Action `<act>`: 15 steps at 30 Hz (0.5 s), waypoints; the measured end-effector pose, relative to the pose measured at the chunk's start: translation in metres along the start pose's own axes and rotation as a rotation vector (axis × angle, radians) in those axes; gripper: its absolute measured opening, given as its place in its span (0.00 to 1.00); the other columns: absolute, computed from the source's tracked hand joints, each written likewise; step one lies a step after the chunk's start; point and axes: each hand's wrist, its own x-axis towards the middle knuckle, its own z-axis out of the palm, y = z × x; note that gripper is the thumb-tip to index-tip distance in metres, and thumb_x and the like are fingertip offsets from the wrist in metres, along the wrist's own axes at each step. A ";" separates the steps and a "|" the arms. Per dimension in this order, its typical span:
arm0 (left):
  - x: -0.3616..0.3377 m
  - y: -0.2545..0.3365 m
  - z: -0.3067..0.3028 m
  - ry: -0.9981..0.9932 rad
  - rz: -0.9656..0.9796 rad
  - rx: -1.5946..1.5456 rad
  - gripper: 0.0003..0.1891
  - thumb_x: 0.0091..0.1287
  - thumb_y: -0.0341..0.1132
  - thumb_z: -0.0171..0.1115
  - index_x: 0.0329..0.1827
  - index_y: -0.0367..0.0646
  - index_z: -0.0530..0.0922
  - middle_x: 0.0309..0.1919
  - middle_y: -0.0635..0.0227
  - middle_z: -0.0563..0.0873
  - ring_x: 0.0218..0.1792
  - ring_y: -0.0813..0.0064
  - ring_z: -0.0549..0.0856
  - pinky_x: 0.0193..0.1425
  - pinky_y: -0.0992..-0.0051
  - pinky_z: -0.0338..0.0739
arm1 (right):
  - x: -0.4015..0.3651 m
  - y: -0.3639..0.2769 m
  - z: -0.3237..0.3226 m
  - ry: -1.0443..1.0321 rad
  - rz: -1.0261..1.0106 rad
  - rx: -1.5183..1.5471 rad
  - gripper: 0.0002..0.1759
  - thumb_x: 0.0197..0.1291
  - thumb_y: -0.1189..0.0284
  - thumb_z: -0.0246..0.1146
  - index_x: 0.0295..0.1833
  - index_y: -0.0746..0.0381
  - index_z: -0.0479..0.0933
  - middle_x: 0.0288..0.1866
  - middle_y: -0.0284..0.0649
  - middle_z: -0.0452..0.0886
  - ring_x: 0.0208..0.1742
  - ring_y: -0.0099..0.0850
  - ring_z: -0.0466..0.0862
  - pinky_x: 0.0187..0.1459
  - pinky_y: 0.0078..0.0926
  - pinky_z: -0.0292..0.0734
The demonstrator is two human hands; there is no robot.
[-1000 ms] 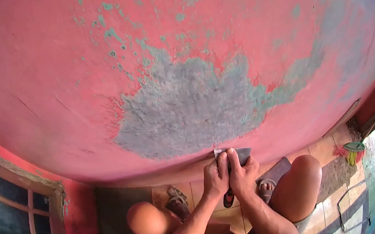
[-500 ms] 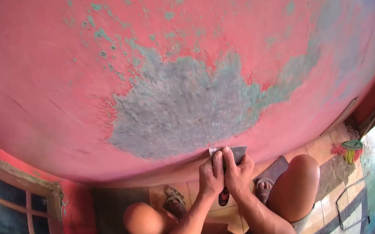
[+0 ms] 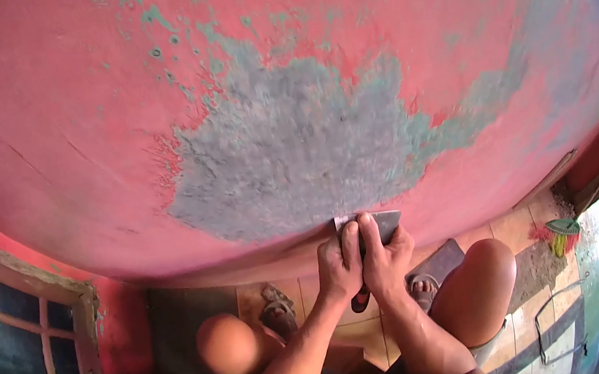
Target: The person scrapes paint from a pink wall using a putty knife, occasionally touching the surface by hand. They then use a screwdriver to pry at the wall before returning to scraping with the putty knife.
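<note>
Both hands grip one scraper (image 3: 388,220), a flat metal blade on a dark handle. My left hand (image 3: 340,265) closes round it from the left, thumb laid along the top. On the other side my right hand (image 3: 387,258) is closed round it too, its thumb beside the left one. The blade's front edge lies against the wall (image 3: 96,188), at the lower border of a bare grey patch (image 3: 286,150). Pink paint surrounds this patch, with green showing at its ragged edges. Under the hands, the handle's end (image 3: 361,301) pokes out.
My knees (image 3: 231,350) are bent on either side, with sandalled feet on the tiled floor (image 3: 309,295). A window frame (image 3: 87,330) stands at the left. On the right lie a green-topped brush with coloured bristles (image 3: 562,231) and a bent dark wire (image 3: 540,329).
Hands and scraper have shifted slightly up and to the right in view, still pressed together. The wall patch also sits a little higher in view, as the camera has tilted.
</note>
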 end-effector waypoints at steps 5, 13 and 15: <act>-0.005 -0.012 0.013 0.114 0.033 -0.116 0.21 0.82 0.44 0.46 0.46 0.34 0.81 0.34 0.43 0.85 0.39 0.49 0.89 0.38 0.62 0.79 | 0.001 0.008 0.000 -0.011 0.020 -0.009 0.14 0.70 0.68 0.66 0.36 0.69 0.82 0.29 0.29 0.81 0.31 0.16 0.75 0.33 0.20 0.74; -0.011 -0.028 0.016 0.103 -0.075 -0.191 0.22 0.82 0.45 0.48 0.44 0.32 0.81 0.28 0.54 0.84 0.32 0.76 0.81 0.36 0.67 0.76 | -0.002 0.022 -0.001 -0.030 0.040 0.052 0.14 0.70 0.69 0.66 0.36 0.69 0.82 0.30 0.29 0.83 0.31 0.15 0.76 0.33 0.19 0.74; -0.007 -0.012 0.011 0.109 -0.081 -0.177 0.22 0.82 0.45 0.48 0.44 0.32 0.81 0.27 0.56 0.84 0.32 0.77 0.80 0.35 0.68 0.76 | -0.001 0.016 0.001 -0.021 0.022 0.037 0.14 0.70 0.68 0.66 0.35 0.68 0.82 0.30 0.28 0.82 0.31 0.15 0.75 0.32 0.19 0.73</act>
